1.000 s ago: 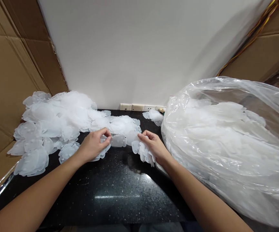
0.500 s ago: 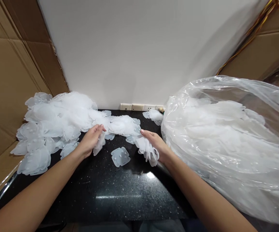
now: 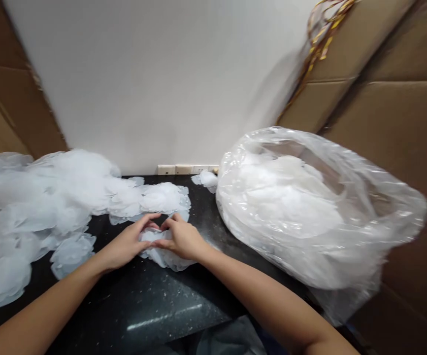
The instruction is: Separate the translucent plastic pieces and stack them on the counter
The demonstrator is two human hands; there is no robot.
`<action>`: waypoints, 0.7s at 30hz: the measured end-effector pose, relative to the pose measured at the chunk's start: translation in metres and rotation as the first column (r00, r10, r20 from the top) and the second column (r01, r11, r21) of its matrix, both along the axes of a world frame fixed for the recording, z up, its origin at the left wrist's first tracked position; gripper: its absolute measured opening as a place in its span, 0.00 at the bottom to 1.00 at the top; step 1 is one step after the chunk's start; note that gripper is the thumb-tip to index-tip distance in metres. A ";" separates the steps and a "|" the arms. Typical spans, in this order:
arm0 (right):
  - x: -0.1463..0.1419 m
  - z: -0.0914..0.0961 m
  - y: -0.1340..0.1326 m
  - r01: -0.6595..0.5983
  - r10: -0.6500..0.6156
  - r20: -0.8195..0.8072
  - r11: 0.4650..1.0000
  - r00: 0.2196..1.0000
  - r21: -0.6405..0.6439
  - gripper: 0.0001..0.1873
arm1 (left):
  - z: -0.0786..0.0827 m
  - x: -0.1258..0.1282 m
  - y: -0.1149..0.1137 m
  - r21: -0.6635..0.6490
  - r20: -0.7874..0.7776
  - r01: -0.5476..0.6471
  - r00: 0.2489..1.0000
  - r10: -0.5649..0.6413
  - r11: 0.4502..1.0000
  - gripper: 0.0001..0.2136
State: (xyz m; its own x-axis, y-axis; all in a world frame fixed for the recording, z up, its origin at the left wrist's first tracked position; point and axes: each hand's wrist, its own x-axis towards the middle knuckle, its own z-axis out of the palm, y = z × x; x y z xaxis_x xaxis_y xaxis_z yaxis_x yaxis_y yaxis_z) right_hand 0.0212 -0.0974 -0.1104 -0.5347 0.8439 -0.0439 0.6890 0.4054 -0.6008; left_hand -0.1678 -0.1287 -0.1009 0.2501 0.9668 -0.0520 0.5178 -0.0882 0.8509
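Both my hands meet over a small bunch of thin translucent white plastic pieces [image 3: 165, 257] on the black speckled counter [image 3: 161, 305]. My left hand [image 3: 126, 244] curls its fingers round the bunch's left side. My right hand [image 3: 181, 239] lies over the bunch's top with fingers closed on it, fingertips touching those of the left. A large loose heap of the same white pieces [image 3: 43, 197] spreads over the counter's left half, just behind and to the left of my hands.
A big clear plastic bag [image 3: 309, 207] full of white pieces fills the counter's right side. Cardboard panels [image 3: 401, 108] stand at the right and far left. A white wall with a socket strip [image 3: 183, 169] runs behind. A few pieces [image 3: 208, 178] lie by the strip.
My hands came together from apart and now hold one bunch between them. The single piece lying on the counter is no longer seen apart. The camera has swung to the right.
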 end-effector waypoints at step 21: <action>0.215 0.154 0.105 0.618 -0.716 0.057 0.637 0.696 0.460 0.23 | 0.017 -0.014 0.019 0.170 0.125 -0.375 0.925 0.358 0.911 0.19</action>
